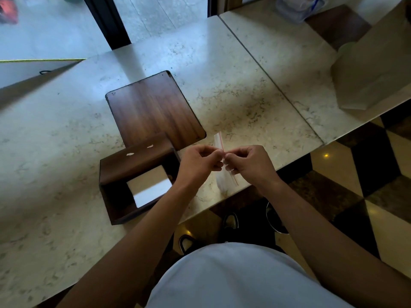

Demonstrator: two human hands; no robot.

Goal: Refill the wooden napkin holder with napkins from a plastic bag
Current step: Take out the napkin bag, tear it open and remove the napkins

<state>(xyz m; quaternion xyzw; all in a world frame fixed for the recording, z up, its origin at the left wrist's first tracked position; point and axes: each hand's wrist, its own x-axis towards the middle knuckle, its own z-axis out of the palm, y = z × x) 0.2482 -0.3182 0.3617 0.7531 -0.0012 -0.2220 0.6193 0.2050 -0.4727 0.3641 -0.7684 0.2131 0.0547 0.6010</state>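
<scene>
A dark wooden napkin holder (pixel 115 172) stands open on the marble counter (pixel 55 134), with a white square showing inside it. Its flat wooden lid (pixel 153 107) lies just behind it. To the right of the holder I hold a clear plastic bag (pixel 219 141) with a red zip line, seen edge-on above the counter's front edge. My left hand (pixel 200 161) and my right hand (pixel 249 163) both pinch the bag's top edge, fingertips nearly touching. White napkins show faintly in the bag's lower part (pixel 223 181).
A brown paper bag (pixel 373 74) stands at the right on the adjoining counter slab. A clear plastic container (pixel 298 7) sits at the far back right. A white board (pixel 33 70) lies at the left. Below the counter edge are my shoes and a tiled floor.
</scene>
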